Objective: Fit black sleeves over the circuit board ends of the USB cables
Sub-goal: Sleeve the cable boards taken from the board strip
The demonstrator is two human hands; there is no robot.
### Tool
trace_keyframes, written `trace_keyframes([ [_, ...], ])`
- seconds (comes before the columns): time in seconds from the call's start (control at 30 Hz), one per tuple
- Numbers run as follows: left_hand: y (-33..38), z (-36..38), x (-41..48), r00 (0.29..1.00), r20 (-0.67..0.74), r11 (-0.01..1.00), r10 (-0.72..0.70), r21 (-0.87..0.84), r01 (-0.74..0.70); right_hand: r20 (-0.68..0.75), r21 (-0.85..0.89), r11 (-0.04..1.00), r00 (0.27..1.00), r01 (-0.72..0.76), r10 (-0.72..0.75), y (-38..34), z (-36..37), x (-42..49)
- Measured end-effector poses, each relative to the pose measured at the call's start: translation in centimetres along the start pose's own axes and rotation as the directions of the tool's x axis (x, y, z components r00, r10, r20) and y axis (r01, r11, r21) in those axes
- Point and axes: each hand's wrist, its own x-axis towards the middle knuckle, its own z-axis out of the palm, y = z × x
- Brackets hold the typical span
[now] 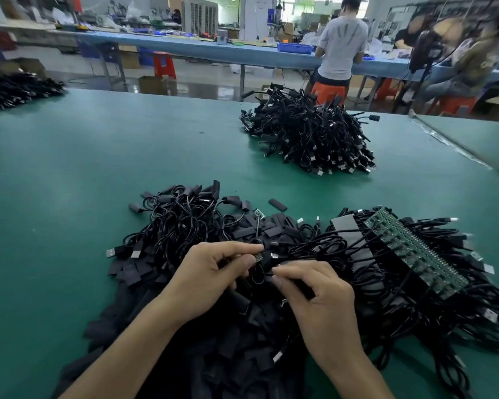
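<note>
Grip of left hand (213,272): thumb and forefinger pinched on one cable's green circuit board (258,256), its free end pointing right. Grip of right hand (320,295): fingertips clamped on what looks like a black sleeve (301,285), just beside the board, lower right, above the worktop (69,168). Sleeve mouth not discernible. Judgement: align the long axes, then slide the sleeve leftward.

One head-worn wide-angle view looks forward and down, close above the hands (268,280), across the green tabletop (98,168) toward a far workbench (185,50).
</note>
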Motion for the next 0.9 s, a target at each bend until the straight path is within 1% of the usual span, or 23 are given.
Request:
trace_keyframes([
  [0.1,0.16,0.12,-0.13,0.999,0.034,1.000,-0.006,-0.009,0.006,0.048,0.093,0.989,0.993,-0.113,0.108,0.19,-0.11,0.03],
  [0.13,0.25,0.16,-0.20,0.999,0.047,1.000,-0.012,-0.013,0.013,0.060,0.113,0.985,0.991,-0.128,0.122,0.26,-0.14,0.02],
  [0.3,0.58,0.51,-0.32,0.997,0.079,0.999,0.000,-0.038,0.003,0.097,0.195,0.971,0.988,-0.137,0.120,0.29,-0.24,0.10],
  [0.47,0.66,0.46,-0.09,0.998,0.065,0.998,-0.013,-0.058,0.017,0.137,0.218,0.966,0.984,-0.142,0.113,0.44,-0.14,0.12],
  [0.57,0.74,0.47,-0.01,0.998,0.062,0.998,-0.021,-0.054,0.024,0.132,0.230,0.964,0.986,-0.133,0.104,0.38,-0.07,0.11],
  [0.67,0.76,0.50,0.02,0.995,0.100,0.995,-0.031,-0.093,0.040,0.126,0.246,0.961,0.988,-0.123,0.094,0.40,0.00,0.19],
  [0.8,0.58,0.40,0.07,0.994,0.105,0.988,-0.039,-0.145,0.054,0.138,0.182,0.974,0.984,-0.134,0.110,0.61,0.19,0.05],
  [0.9,0.41,0.20,0.16,0.994,0.101,0.986,-0.050,-0.151,0.065,0.113,0.055,0.996,0.992,-0.069,0.062,0.59,0.23,-0.01],
])
